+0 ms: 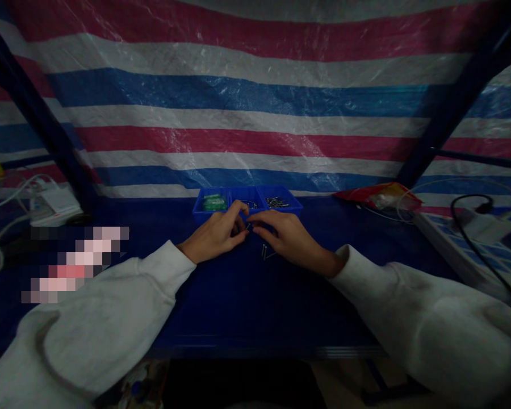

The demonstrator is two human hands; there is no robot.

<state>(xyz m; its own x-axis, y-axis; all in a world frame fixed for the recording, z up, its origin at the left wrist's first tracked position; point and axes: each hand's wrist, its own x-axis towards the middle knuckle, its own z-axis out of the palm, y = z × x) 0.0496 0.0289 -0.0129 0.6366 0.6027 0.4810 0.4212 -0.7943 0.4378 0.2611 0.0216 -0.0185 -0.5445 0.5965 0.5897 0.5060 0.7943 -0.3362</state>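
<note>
My left hand (218, 234) and my right hand (283, 237) meet fingertip to fingertip on the dark blue table (238, 301), just in front of a blue three-compartment tray (247, 203). Between the fingertips is a small dark metal part (247, 227), pinched by both hands; it is too small and dim to make out. Several small metal pins (266, 251) lie on the table under my right hand. The tray's left compartment holds green pieces (214, 202), the middle one metal rings (250, 204), the right one small dark metal parts (276, 202). Both sleeves are white.
A red packet (377, 195) lies at the back right beside a power strip with a black cable (472, 221). White cables and a white box (46, 204) sit at the back left. A striped red, white and blue tarp (255, 113) hangs behind the table, with dark frame posts at both sides.
</note>
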